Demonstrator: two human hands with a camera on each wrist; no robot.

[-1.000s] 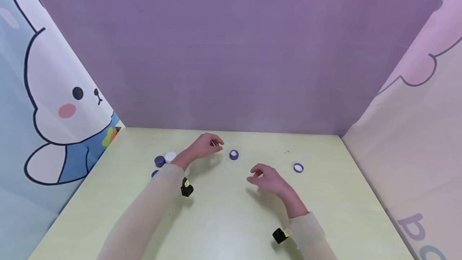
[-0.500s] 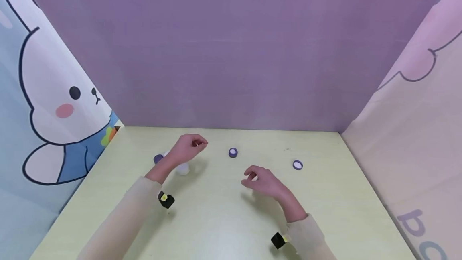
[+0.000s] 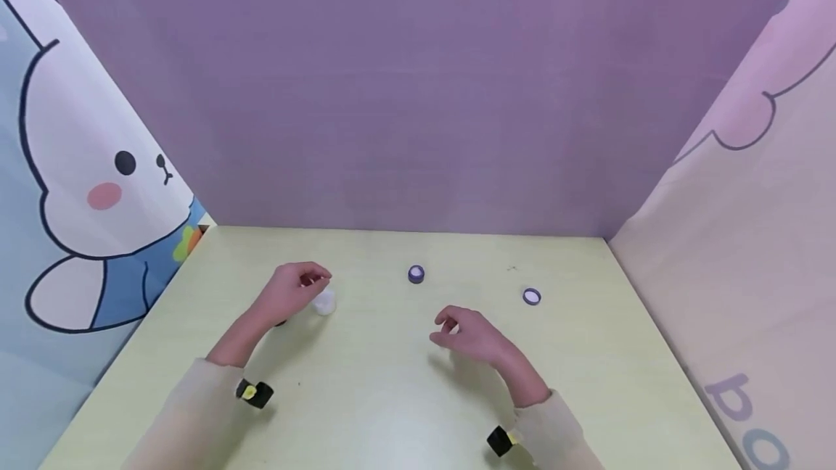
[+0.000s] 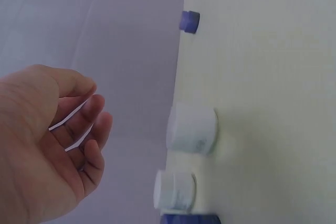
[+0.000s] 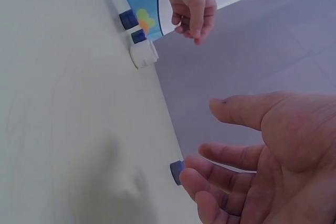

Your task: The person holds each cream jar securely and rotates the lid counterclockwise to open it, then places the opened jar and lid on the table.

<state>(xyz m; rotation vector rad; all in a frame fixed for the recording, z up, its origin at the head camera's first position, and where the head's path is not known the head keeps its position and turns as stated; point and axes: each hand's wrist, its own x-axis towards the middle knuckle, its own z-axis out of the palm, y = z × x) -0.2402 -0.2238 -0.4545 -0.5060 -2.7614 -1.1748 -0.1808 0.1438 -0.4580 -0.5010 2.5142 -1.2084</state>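
My left hand (image 3: pixel 292 289) hovers over the left part of the table, fingers loosely bent and nothing in them. Close by its fingertips stands a white round jar (image 3: pixel 324 302). The left wrist view shows that white jar beside a smaller white jar (image 4: pixel 174 190) and a purple-blue round piece (image 4: pixel 190 219) at the bottom edge. Right of the middle, my right hand (image 3: pixel 473 336) is held above the table, thumb and fingers apart, holding nothing. Beyond it lies a small purple round container (image 3: pixel 416 274) with a white centre, and farther right a purple ring-shaped lid (image 3: pixel 532 297).
A light wooden table (image 3: pixel 385 397) carries everything. A purple panel (image 3: pixel 418 93) rises at its back edge, with printed cloths on both sides, the left one showing a rabbit (image 3: pixel 98 165). Two dark blue round pieces stand near the white jar (image 5: pixel 144 54) in the right wrist view.
My left hand has moved left from near the small purple container, uncovering the white jar and now hiding the pieces at the left. My right hand has hardly moved.
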